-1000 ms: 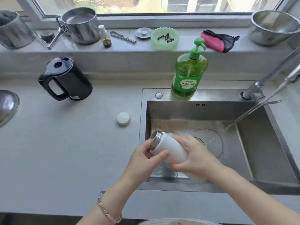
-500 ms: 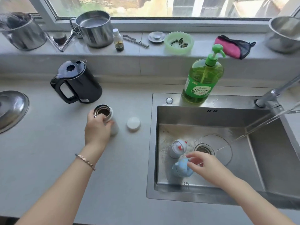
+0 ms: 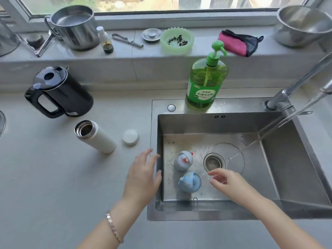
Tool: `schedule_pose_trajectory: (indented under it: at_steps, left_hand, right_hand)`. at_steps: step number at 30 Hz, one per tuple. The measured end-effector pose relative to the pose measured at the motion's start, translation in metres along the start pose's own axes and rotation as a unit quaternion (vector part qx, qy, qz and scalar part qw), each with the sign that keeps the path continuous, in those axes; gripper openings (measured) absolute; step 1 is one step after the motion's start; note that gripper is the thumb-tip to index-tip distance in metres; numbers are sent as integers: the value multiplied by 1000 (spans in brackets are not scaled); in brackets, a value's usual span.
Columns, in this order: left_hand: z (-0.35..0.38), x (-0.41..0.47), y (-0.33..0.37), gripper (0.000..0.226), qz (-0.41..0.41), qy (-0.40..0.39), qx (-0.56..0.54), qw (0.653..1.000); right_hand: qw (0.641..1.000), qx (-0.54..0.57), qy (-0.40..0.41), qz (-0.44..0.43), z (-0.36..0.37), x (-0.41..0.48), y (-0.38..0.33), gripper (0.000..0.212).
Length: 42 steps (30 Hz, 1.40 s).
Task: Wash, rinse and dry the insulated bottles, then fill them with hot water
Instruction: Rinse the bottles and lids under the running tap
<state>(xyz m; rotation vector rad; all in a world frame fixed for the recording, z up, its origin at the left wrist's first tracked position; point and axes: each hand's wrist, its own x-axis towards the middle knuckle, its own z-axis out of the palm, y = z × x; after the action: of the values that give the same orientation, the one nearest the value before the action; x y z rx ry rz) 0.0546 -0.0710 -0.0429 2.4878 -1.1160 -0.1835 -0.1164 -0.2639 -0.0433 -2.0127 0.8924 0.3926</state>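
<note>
We are hovering our left hand [image 3: 143, 177], fingers spread, over the left rim of the sink [image 3: 197, 215]. Our right hand [image 3: 228, 182], fingers loose and empty, is hanging at three o'clock from the blue bottle [image 3: 189, 181]. Farther off, at ten o'clock, the white bottle [image 3: 97, 139] is standing open.

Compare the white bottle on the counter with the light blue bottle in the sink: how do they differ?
The white cylindrical insulated bottle stands on the grey countertop; the light blue insulated bottle stands inside the steel sink. The white bottle is open, with its steel mouth bare; the light blue bottle is closed. The white bottle is slim and plain; the light blue bottle is domed on top. Both stand upright.
</note>
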Motion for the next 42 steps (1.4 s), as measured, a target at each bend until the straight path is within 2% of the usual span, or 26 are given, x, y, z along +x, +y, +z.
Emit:
schedule_pose_trajectory:
  at_steps: [2,3,8,12,15,17,19,22,25,28,31,37,39,42]
  left_hand:
    - [34,-5,26,41,-40,-199,-31,979]
    - [53,-6,35,45,-54,-250,-28,966]
    - [127,11,63,75,-29,-302,13,953]
    - [157,16,67,76,-61,-325,44,943]
    - [160,12,69,74,-79,-312,26,946]
    - [151,11,75,66,-101,-262,8,960]
    - [135,10,88,63,-151,-193,-56,968]
    - [104,16,120,67,-196,-110,-189,956]
    - [82,34,163,70,-146,-122,-250,949]
    - [84,67,209,67,-62,-132,-257,955]
    - [98,105,251,69,-6,-137,-242,961]
    - [112,153,286,85,-31,-182,-305,934]
    - [111,159,287,81,-47,-189,-332,923]
    - [113,161,285,66,-48,-167,-333,927]
  right_hand:
    - [1000,11,3,26,-4,-4,19,17]
    - [999,15,3,39,-7,-7,30,16]
    - [996,33,13,87,-20,-20,81,13]
    - [994,38,3,104,-30,-28,109,16]
    - [994,37,-2,101,-39,-30,123,19]
    - [995,39,-8,92,-48,-31,131,20]
    - [996,41,-17,79,-57,-32,134,18]
    - [996,79,-7,41,-70,-30,132,14]
    - [985,171,33,-6,-90,-20,118,17]
    - [957,284,45,-42,-119,-4,103,32]
    - [940,329,49,-72,-151,16,103,40]
    - [907,411,77,-53,-192,41,122,32]
    - [900,425,79,-54,-201,43,127,36]
    - [901,420,79,-69,-207,43,132,41]
